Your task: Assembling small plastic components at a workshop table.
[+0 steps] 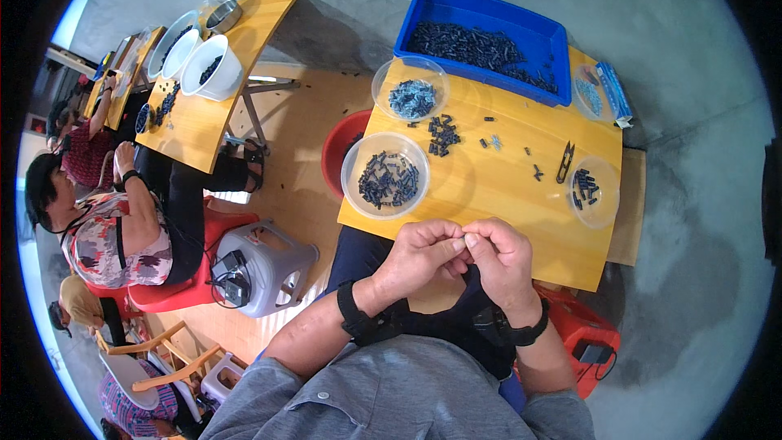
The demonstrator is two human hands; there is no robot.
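My left hand (418, 257) and my right hand (504, 262) meet fingertip to fingertip in front of the table's near edge. Both are closed in a pinch, and whatever is between the fingers is too small and hidden to name. Just beyond my left hand stands a clear round bowl (349, 183) of small black plastic parts. A second clear bowl (383, 73) behind it holds light blue pieces. Loose black parts (444, 137) lie in a cluster beside these bowls. Black thread snips (564, 161) rest at the right, near a shallow clear bowl (601, 213) with several black parts.
A blue tray (533, 45) of many black parts sits at the table's (489, 187) far edge, beside a clear tub (599, 112) and a blue packet (615, 94). A red bucket (332, 159) stands left. Another person (134, 232) sits at a neighbouring table (248, 41).
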